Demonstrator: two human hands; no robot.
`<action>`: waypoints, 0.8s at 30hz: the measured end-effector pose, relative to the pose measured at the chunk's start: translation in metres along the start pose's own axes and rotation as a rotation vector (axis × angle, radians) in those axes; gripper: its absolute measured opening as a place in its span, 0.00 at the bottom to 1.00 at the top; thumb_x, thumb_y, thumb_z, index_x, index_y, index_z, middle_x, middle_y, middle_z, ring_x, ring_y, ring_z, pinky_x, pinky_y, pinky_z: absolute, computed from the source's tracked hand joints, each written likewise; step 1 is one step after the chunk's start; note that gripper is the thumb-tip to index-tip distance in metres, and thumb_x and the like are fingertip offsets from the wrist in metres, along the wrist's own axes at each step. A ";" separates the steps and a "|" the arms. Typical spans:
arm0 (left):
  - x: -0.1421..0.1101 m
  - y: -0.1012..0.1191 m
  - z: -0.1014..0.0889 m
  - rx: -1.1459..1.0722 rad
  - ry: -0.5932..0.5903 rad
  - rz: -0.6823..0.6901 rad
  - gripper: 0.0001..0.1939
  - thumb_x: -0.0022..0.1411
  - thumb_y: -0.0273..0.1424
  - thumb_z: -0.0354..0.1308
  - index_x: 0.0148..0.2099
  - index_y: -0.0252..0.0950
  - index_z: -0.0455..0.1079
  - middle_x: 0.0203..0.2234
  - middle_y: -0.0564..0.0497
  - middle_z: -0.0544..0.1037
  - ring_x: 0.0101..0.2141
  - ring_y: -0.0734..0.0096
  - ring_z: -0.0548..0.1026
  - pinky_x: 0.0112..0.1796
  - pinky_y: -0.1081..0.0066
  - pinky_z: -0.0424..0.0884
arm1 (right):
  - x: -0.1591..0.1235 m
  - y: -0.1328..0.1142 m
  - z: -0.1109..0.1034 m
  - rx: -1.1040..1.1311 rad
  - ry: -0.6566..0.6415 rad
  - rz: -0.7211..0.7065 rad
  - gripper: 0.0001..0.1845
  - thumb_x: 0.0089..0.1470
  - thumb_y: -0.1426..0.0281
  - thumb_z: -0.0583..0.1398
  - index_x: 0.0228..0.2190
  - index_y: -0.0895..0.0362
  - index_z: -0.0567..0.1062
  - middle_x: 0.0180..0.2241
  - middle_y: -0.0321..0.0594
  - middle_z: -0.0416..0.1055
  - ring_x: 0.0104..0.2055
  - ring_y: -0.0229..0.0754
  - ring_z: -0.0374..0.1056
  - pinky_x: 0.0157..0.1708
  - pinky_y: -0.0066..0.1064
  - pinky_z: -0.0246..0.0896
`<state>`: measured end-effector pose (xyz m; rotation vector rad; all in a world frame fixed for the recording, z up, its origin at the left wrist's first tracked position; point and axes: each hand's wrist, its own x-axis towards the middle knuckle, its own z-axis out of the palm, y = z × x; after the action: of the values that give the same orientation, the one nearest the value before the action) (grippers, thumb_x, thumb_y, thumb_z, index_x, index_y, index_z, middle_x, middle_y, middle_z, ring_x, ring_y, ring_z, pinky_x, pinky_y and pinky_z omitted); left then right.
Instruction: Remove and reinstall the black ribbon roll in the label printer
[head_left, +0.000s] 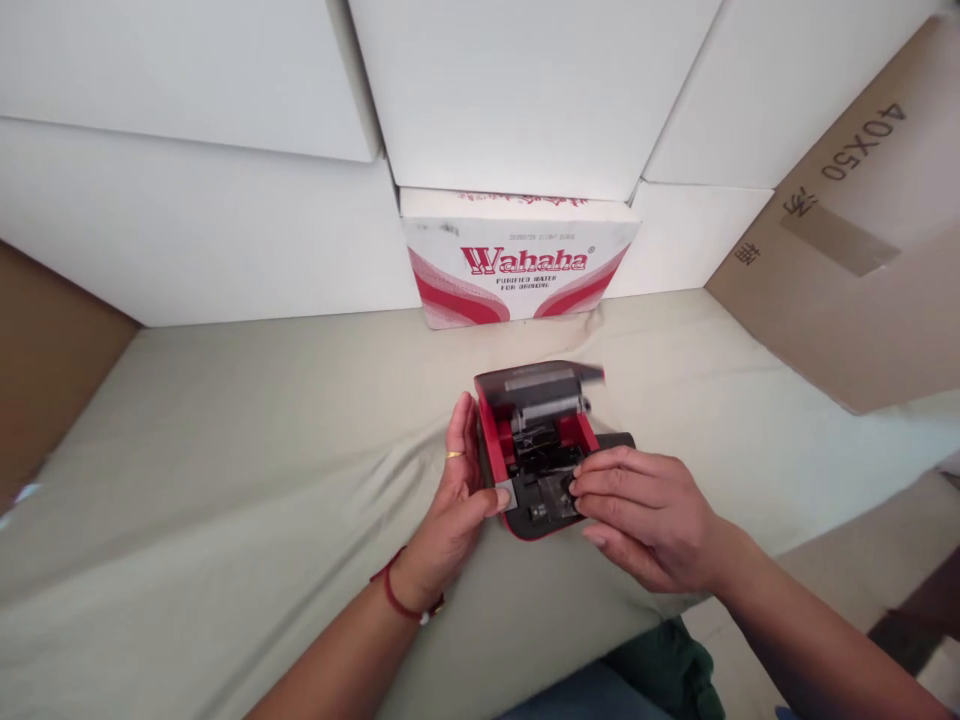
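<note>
A small red and black printer [493,440] sits on the cloth with its lid [525,378] raised, showing a grey roller [551,411] and a dark inside. My left hand [461,490] clasps its left side, thumb on a grey button [507,494] at the front left corner and fingers along the outer wall. Over the front right of the black panel is my right hand [645,505], its fingertips closed together at the edge of a shiny clear film-like patch [555,495]. Whatever lies between those fingertips is hidden.
A pale green cloth [262,480] with creases covers the surface. Behind the printer stands a Wahaha water carton [525,265] among white boxes [510,90]. A brown cardboard sheet [847,220] leans at the right, and brown cardboard [52,370] stands at the left.
</note>
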<state>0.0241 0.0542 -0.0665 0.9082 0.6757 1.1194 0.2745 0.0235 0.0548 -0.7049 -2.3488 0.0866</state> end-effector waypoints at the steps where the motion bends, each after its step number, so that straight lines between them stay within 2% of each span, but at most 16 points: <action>1: 0.000 -0.002 0.000 -0.004 -0.010 0.005 0.63 0.63 0.40 0.77 0.89 0.70 0.45 0.92 0.62 0.44 0.90 0.45 0.43 0.86 0.43 0.49 | -0.001 -0.001 -0.001 -0.006 -0.005 0.002 0.12 0.80 0.70 0.62 0.45 0.61 0.85 0.41 0.50 0.91 0.42 0.48 0.88 0.54 0.40 0.88; 4: 0.002 -0.006 0.000 -0.003 -0.016 0.083 0.58 0.65 0.41 0.76 0.88 0.67 0.50 0.91 0.58 0.49 0.89 0.43 0.49 0.85 0.42 0.54 | -0.002 0.000 -0.006 -0.045 0.004 0.070 0.13 0.81 0.69 0.61 0.50 0.60 0.86 0.49 0.53 0.92 0.49 0.47 0.90 0.55 0.35 0.87; 7: 0.003 -0.008 0.001 0.000 -0.002 0.149 0.54 0.66 0.43 0.76 0.86 0.63 0.55 0.89 0.55 0.57 0.87 0.42 0.55 0.84 0.42 0.57 | 0.012 0.005 -0.010 -0.101 -0.067 0.310 0.14 0.82 0.69 0.59 0.53 0.56 0.87 0.53 0.49 0.92 0.52 0.45 0.90 0.54 0.32 0.84; 8: 0.004 -0.008 0.001 0.003 0.001 0.149 0.54 0.66 0.43 0.76 0.86 0.62 0.56 0.88 0.53 0.59 0.87 0.41 0.56 0.84 0.42 0.59 | 0.021 0.008 -0.010 -0.125 -0.154 0.417 0.15 0.83 0.69 0.59 0.52 0.55 0.87 0.52 0.46 0.92 0.51 0.45 0.90 0.53 0.33 0.84; 10: 0.004 -0.008 0.001 0.010 -0.001 0.129 0.55 0.64 0.44 0.77 0.86 0.61 0.56 0.87 0.51 0.61 0.85 0.39 0.59 0.83 0.41 0.60 | 0.044 0.014 -0.007 -0.201 -0.413 0.627 0.17 0.82 0.69 0.58 0.50 0.53 0.88 0.52 0.44 0.92 0.50 0.48 0.89 0.51 0.36 0.82; 12: 0.005 -0.008 0.001 0.022 -0.007 0.112 0.56 0.64 0.44 0.77 0.86 0.59 0.55 0.86 0.50 0.63 0.84 0.38 0.61 0.83 0.40 0.60 | 0.069 0.019 -0.001 -0.308 -0.660 0.763 0.18 0.82 0.69 0.57 0.54 0.52 0.88 0.57 0.46 0.90 0.54 0.53 0.89 0.50 0.39 0.80; 15: 0.005 -0.008 0.000 0.048 -0.025 0.102 0.56 0.65 0.43 0.74 0.87 0.58 0.53 0.86 0.50 0.62 0.84 0.38 0.62 0.84 0.38 0.56 | 0.099 0.022 0.012 -0.408 -0.853 0.776 0.21 0.80 0.71 0.56 0.62 0.50 0.85 0.67 0.47 0.86 0.60 0.59 0.87 0.50 0.43 0.79; 18: 0.006 -0.009 0.000 0.081 -0.029 0.131 0.56 0.64 0.41 0.72 0.88 0.55 0.50 0.87 0.49 0.58 0.85 0.39 0.58 0.85 0.38 0.50 | 0.115 0.024 0.021 -0.425 -0.953 0.738 0.22 0.77 0.74 0.58 0.62 0.53 0.85 0.65 0.51 0.86 0.60 0.62 0.86 0.51 0.44 0.79; 22: 0.007 -0.007 0.002 0.116 -0.015 0.139 0.57 0.63 0.41 0.71 0.87 0.52 0.51 0.87 0.46 0.57 0.85 0.38 0.56 0.85 0.38 0.48 | 0.122 0.028 0.027 -0.410 -0.981 0.734 0.19 0.72 0.78 0.60 0.56 0.58 0.87 0.58 0.58 0.89 0.61 0.65 0.86 0.51 0.44 0.79; 24: 0.008 -0.007 0.003 0.112 -0.007 0.141 0.56 0.63 0.41 0.71 0.87 0.51 0.52 0.86 0.45 0.59 0.84 0.37 0.58 0.85 0.37 0.51 | 0.120 0.031 0.027 -0.407 -0.976 0.722 0.18 0.72 0.78 0.62 0.57 0.58 0.87 0.57 0.59 0.89 0.60 0.66 0.86 0.51 0.44 0.79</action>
<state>0.0321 0.0603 -0.0715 1.0686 0.6820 1.2121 0.1968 0.1144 0.0978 -2.0633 -2.8687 0.3346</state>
